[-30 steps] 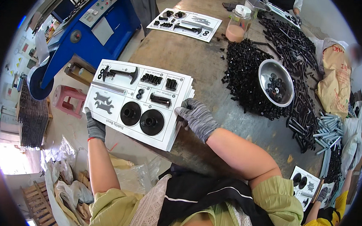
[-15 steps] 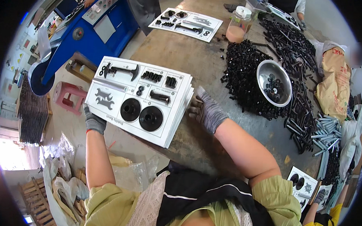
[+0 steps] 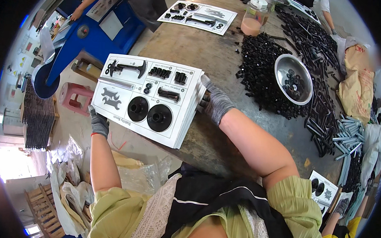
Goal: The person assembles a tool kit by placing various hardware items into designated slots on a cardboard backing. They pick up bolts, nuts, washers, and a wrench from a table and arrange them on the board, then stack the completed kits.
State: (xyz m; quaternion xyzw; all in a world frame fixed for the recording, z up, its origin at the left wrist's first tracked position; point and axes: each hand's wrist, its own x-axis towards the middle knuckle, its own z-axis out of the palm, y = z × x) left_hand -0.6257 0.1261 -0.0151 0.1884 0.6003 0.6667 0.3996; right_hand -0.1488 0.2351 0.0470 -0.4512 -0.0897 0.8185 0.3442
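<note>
A stack of white printed hardware cards [image 3: 134, 101] lies tilted at the table's left edge. Black bolts, washers, round discs and a T-shaped part show on its top card, along with grey wrenches and a metal tube. My left hand [image 3: 99, 122], in a grey knit glove, grips the near left corner, thumb on top and fingers underneath. At the stack's right edge, my gloved right hand [image 3: 218, 104] presses its thumb near the top corner, its fingers curled against the side and partly hidden.
Piles of small black fasteners [image 3: 260, 75], a metal bowl [image 3: 305, 98] of black nuts and silver tubes [image 3: 350, 136] cover the table's right. Another hardware card [image 3: 224, 18] and a jar [image 3: 250, 24] stand farther back. A blue machine [image 3: 98, 34] and pink stool [image 3: 68, 94] are left; co-workers' hands [image 3: 342, 206] work nearby.
My right hand has closed in from beside the stack and now touches its right edge. My left hand keeps its hold, and the stack has shifted slightly.
</note>
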